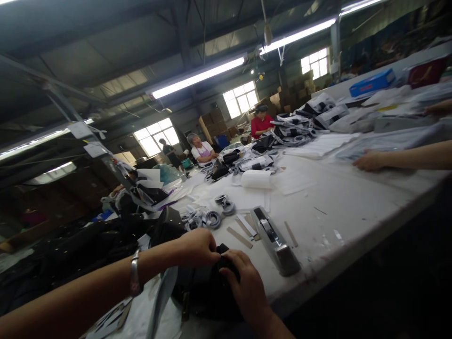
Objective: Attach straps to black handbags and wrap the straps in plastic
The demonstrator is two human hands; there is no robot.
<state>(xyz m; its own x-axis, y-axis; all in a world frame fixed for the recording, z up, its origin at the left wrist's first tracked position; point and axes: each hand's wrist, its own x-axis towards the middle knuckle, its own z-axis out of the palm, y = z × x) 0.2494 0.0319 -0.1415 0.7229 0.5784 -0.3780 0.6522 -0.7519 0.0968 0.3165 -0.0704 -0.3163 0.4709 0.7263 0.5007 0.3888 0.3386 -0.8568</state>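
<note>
At the table's near edge lies a black bag (205, 294), its lower part dark. My left hand (196, 247), with a silver bracelet on the wrist, is closed at the bag's top edge. My right hand (245, 278) curls its thumb and fingers round the same edge from the right. The fingertips of both hands almost meet there; what exactly they pinch is hidden. Close to my right hand stands a grey tape dispenser (275, 242). Flat card strips (240, 237) lie beside it. Behind my left hand are coiled grey straps (213, 219).
Black bags (81, 254) are heaped on the left. Across the white table (339, 202) lie paper sheets (256, 180) and a pile of wrapped bags (296, 125). At right, another person's hand (370, 160) rests on plastic sheeting. Other people sit at the far side.
</note>
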